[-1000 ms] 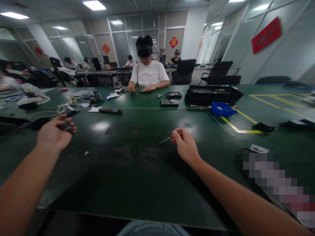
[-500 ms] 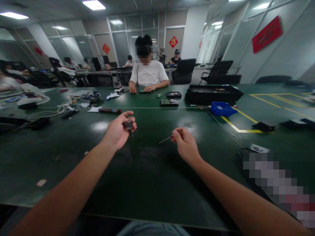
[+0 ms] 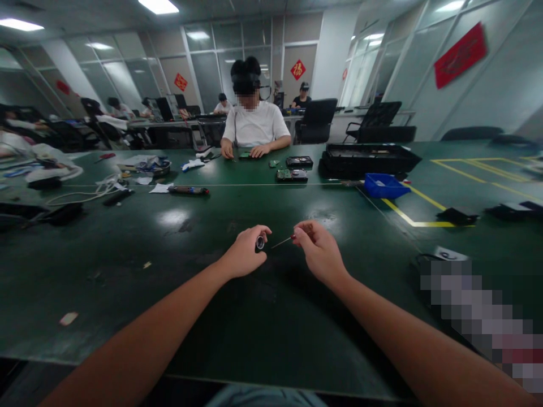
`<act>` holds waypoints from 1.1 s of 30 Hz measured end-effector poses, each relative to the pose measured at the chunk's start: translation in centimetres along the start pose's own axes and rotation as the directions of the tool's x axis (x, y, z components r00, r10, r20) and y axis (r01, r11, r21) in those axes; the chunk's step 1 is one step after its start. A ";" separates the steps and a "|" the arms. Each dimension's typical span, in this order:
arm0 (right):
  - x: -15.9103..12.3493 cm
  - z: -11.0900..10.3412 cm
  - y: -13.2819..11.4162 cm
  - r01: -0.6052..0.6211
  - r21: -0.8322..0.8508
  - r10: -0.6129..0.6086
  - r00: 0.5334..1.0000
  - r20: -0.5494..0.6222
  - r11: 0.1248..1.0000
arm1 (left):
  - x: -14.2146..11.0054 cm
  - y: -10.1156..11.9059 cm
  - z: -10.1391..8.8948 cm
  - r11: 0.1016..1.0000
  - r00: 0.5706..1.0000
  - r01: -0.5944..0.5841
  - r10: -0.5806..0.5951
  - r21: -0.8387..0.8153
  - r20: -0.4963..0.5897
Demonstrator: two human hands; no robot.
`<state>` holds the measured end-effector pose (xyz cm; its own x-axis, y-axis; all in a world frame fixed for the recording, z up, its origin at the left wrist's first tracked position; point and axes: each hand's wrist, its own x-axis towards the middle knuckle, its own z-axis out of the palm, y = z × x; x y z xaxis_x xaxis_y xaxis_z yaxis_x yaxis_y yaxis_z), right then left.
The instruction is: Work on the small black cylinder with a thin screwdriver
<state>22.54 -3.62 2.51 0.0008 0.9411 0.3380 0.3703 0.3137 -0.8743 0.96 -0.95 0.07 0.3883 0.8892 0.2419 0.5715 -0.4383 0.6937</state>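
Note:
My left hand (image 3: pixel 246 254) is closed around a small round dark part with a shiny open end (image 3: pixel 259 243), held above the green table (image 3: pixel 212 316). My right hand (image 3: pixel 318 249) pinches a thin screwdriver with a red handle (image 3: pixel 283 241). Its metal tip points left, and it almost touches the round part. Both hands hover close together over the middle of the table.
Across the table a person in a white shirt (image 3: pixel 254 125) works on small parts. A black tray (image 3: pixel 367 158) and a blue bin (image 3: pixel 384 186) stand at the right rear. Hard drives (image 3: pixel 292 175), a tool (image 3: pixel 189 190) and cables (image 3: pixel 80 195) lie further back and left.
My left hand has swung from the far left to the centre with the round part, stopping next to the screwdriver tip. My right hand has barely moved.

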 end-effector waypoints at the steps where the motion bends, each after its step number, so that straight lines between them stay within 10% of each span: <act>1: 0.0 0.0 -0.1 0.001 0.003 -0.001 1.000 0.001 1.000 | 0.0 -0.2 0.0 1.000 1.000 -0.013 0.014 0.014 -0.012; 20: 0.2 -0.1 0.2 0.011 0.117 -0.008 0.999 -0.031 0.993 | 0.2 -0.4 -0.2 0.995 0.994 -0.096 0.095 -0.017 -0.055; 33: 0.0 -0.8 -0.4 0.066 -0.351 -0.098 0.993 -0.072 0.934 | -0.1 -0.4 -0.4 0.995 0.995 -0.095 0.095 -0.011 -0.042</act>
<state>23.14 -3.86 3.12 0.0316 0.8945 0.4460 0.6721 0.3113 -0.6719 0.45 -0.80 0.03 0.4097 0.8485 0.3351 0.5239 -0.5195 0.6750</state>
